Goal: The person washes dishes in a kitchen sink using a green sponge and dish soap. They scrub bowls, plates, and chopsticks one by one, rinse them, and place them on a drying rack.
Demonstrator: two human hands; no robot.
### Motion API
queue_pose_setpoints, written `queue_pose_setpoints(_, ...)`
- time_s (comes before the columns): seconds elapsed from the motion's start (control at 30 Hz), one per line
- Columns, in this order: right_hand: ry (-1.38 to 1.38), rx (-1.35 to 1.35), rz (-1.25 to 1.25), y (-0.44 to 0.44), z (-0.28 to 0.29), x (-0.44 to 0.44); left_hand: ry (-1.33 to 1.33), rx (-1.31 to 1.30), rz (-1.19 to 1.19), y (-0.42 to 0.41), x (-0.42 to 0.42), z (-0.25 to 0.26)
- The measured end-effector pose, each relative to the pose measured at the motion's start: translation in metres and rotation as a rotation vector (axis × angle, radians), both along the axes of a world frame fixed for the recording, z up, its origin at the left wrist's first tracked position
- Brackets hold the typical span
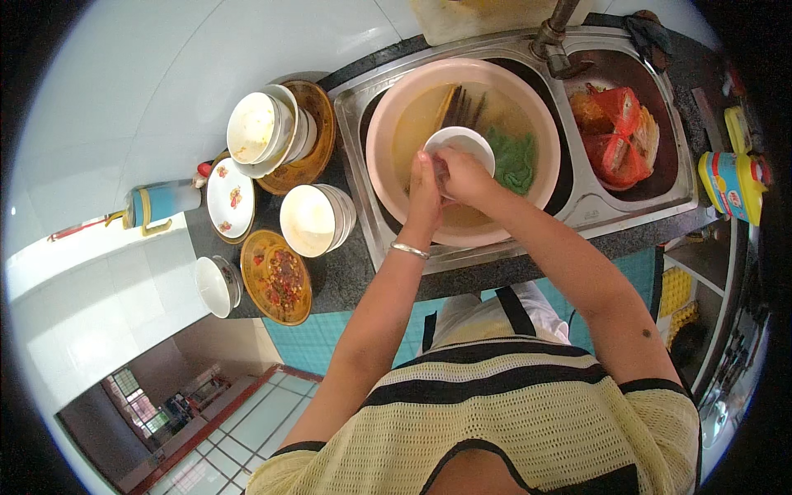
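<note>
A white bowl (475, 140) is held tilted over a pink plastic basin (385, 124) of cloudy water. My left hand (424, 192) grips the bowl's left side, thumb up along the rim. My right hand (465, 176) lies across the bowl with its fingers inside, close against the left hand. Something purplish shows between the hands, too covered to name. Beyond the bowl, chopsticks (461, 105) lean in the water. A green mesh cloth (512, 162) floats or rests at the basin's right side.
The basin sits in the left bowl of a steel double sink (572, 213), under a faucet (552, 49). The right basin holds a red plastic bag (622, 145). Stacked bowls (253, 127), a floral plate (230, 198) and a brown plate of chopped chillies (278, 281) crowd the left counter. A yellow detergent bottle (733, 185) stands right.
</note>
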State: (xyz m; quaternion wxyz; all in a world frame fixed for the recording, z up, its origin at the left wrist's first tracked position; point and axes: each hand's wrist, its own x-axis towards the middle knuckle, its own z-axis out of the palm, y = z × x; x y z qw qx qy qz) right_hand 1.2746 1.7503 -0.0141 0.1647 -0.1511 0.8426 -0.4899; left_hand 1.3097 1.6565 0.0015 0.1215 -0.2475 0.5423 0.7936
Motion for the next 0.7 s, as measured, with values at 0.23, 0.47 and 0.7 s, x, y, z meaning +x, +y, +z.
queue_pose_setpoints(0.23,0.305,0.092,0.268,0.014,-0.003,0.005,-0.028,-0.199,-0.137,-0.01,0.005,-0.007)
queue_pose_setpoints(0.47,-0.213,0.508,0.513,0.026,0.022,0.002,0.23,-0.998,-0.252,0.003,0.022,0.017)
queue_pose_setpoints(0.7,0.258,0.753,0.238,0.085,-0.017,0.007,0.122,-1.122,-0.33,-0.004,0.019,0.015)
